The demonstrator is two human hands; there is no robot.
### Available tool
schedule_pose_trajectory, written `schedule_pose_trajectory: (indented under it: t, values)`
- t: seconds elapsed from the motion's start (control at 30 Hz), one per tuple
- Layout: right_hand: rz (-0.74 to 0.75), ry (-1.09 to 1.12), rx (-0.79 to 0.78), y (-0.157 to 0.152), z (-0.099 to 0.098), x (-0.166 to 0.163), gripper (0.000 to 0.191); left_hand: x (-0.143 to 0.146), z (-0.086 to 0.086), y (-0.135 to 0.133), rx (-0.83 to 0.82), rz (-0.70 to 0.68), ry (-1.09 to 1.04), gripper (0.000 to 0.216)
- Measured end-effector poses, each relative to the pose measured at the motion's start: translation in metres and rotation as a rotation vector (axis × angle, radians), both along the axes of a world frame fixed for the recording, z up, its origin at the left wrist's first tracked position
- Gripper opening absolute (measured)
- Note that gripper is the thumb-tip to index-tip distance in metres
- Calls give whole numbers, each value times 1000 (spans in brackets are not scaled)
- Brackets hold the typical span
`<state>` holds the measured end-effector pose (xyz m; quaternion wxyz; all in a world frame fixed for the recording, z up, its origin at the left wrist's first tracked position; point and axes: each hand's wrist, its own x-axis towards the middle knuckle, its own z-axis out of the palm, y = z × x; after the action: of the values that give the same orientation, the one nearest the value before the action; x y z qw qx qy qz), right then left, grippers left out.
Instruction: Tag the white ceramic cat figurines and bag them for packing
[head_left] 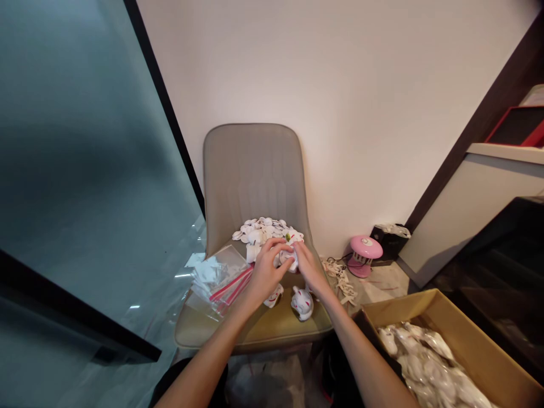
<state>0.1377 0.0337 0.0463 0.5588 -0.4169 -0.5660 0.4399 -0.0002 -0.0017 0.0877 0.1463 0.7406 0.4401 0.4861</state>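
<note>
Over the seat of a grey-beige chair (255, 170), both hands meet around a small white figure (285, 259), whose exact kind I cannot make out. My left hand (268, 265) curls its fingers on it from the left, and my right hand (306, 267) grips its right side. Behind my fingers lies a heap of flat white rounded pieces (266, 226). Nearer me on the seat sit a white figure with pink marks (302, 303) and another white figure (274, 296). Clear zip bags with red strips (232, 286) lie left of my left hand.
A cardboard box (403, 306) at lower right holds several white wrapped pieces (433, 362). On the floor stand a pink mushroom-shaped device (365, 252) and a black box (391, 241), beside white strips (344, 283). A frosted glass panel (85, 141) borders the left.
</note>
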Motion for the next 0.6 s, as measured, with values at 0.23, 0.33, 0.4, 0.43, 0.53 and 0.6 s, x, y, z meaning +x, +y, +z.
schedule_pose_trajectory:
  t: [0.23,0.33,0.4,0.43,0.53,0.6]
  values:
    - [-10,-240,73,-10,8,14,37,-12,0,5,115,-37,238,11]
    - [-47,-296,104,-15,12,13,37,-12,0,4,153,-33,279,9]
    - [-74,-302,106,-16,13,11,39,-10,1,2,158,-25,295,7]
    - [-86,-301,104,-17,13,10,40,-8,1,0,158,-21,306,7]
    - [-122,-301,110,-16,10,8,42,-2,1,-5,151,6,326,9]
    - [-160,-292,115,-15,8,7,40,2,0,-6,130,26,313,11]
